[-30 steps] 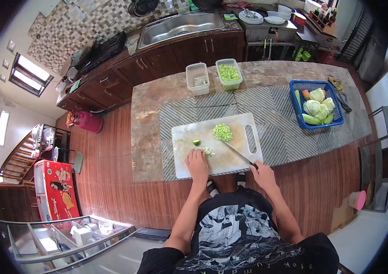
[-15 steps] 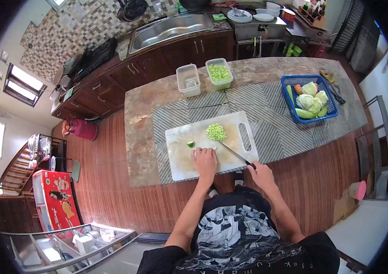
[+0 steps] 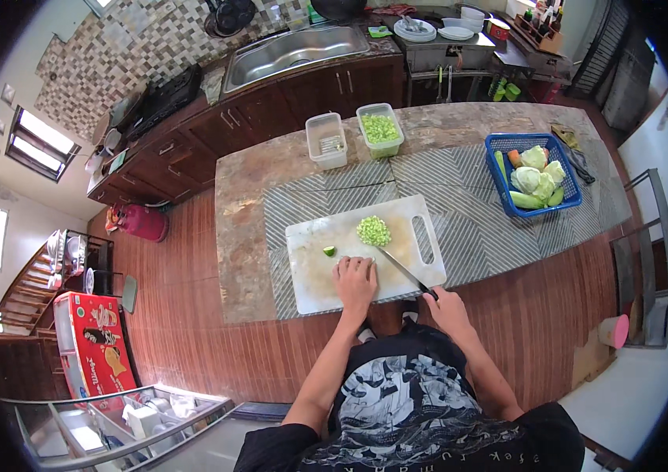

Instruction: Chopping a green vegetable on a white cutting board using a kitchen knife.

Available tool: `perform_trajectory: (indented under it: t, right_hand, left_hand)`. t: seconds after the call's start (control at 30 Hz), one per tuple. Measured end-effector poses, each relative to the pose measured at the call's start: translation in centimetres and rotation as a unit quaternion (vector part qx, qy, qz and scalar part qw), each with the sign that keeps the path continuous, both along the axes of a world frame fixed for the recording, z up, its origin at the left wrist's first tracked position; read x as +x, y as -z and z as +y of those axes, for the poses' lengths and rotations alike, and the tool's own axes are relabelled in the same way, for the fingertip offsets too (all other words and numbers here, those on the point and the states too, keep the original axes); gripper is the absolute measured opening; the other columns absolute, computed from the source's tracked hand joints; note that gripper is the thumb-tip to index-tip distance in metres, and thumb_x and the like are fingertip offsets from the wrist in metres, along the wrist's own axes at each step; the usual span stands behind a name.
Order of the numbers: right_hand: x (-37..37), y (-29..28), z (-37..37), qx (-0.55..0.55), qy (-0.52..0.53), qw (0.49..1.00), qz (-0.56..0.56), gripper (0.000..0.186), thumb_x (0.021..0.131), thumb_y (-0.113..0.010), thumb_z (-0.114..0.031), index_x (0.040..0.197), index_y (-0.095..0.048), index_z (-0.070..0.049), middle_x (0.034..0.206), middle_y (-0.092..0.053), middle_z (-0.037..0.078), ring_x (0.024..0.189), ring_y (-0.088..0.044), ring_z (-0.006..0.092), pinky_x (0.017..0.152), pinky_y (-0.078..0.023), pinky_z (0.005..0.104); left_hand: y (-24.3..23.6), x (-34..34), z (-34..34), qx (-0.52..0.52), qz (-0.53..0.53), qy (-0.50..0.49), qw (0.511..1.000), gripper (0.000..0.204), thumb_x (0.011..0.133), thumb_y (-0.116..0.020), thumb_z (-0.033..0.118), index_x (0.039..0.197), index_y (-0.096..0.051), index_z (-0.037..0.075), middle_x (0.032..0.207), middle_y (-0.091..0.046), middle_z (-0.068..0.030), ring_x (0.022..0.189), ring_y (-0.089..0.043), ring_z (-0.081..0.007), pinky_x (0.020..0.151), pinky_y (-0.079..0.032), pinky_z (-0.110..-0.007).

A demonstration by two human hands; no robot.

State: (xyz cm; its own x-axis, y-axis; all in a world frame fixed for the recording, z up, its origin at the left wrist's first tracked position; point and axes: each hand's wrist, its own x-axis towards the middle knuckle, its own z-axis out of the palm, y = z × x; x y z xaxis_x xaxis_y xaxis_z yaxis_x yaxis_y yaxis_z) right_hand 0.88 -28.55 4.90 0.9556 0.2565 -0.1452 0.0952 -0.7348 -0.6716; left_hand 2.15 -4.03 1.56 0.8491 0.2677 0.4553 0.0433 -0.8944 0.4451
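A white cutting board point(image 3: 310, 277) lies near the table's front edge. On its left half my left hand point(image 3: 356, 283) presses down with fingers curled together; whatever is under the fingertips is hidden. My right hand point(image 3: 449, 310) grips the black handle of a kitchen knife point(image 3: 403, 270), its blade slanting up-left across the board. The blade's tip is close to the left fingertips and just below a heap of diced green vegetable point(image 3: 374, 231). A small dark-skinned green end piece point(image 3: 329, 251), perhaps cucumber, sits apart, up-left of my left hand.
Beyond the board stand a clear plastic tub point(image 3: 327, 157) with little in it and another tub point(image 3: 381, 148) holding diced green pieces. A blue basket point(image 3: 516, 209) of vegetables is at the right, beside a dark-handled tool point(image 3: 580, 164). A sink point(image 3: 294, 57) lies across the floor.
The knife and my right hand have shifted very slightly left. My left fingers now cover the pale bit that showed at their tips. The vegetable heap looks the same.
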Motion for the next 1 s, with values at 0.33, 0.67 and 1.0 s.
perform_trajectory:
  t: [0.33, 0.67, 1.0]
  right_hand:
    - [-0.1, 0.2, 0.2, -0.026, -0.026, 0.999, 0.018, 0.031, 0.098, -0.064, -0.031, 0.098, -0.064, 0.0, 0.076, -0.067, 0.026, 0.078, -0.067, 0.0468, 0.069, -0.052, 0.056]
    - [-0.5, 0.3, 0.3, -0.014, -0.027, 0.999, 0.018, 0.032, 0.098, -0.063, -0.032, 0.095, -0.063, 0.0, 0.077, -0.067, 0.027, 0.076, -0.065, 0.0482, 0.068, -0.051, 0.0568]
    - [-0.5, 0.8, 0.4, -0.053, -0.027, 0.998, 0.021, 0.029, 0.098, -0.064, -0.03, 0.102, -0.065, -0.001, 0.078, -0.068, 0.027, 0.077, -0.066, 0.0479, 0.067, -0.052, 0.0561]
  left_hand:
    - [0.2, 0.4, 0.3, -0.08, 0.008, -0.029, 0.996, 0.01, 0.082, -0.079, 0.02, 0.089, -0.079, 0.013, 0.094, -0.071, -0.001, 0.107, -0.057, -0.0284, 0.095, -0.042, -0.044]
    - [0.6, 0.3, 1.4, -0.115, 0.035, -0.017, 0.993, 0.015, 0.079, -0.081, 0.021, 0.092, -0.08, 0.013, 0.094, -0.072, -0.0018, 0.106, -0.058, -0.0316, 0.094, -0.045, -0.045]
    - [0.2, 0.4, 0.9, -0.107, 0.031, -0.014, 0.994, 0.011, 0.079, -0.08, 0.018, 0.089, -0.079, 0.014, 0.095, -0.072, 0.0001, 0.106, -0.058, -0.0297, 0.095, -0.044, -0.045]
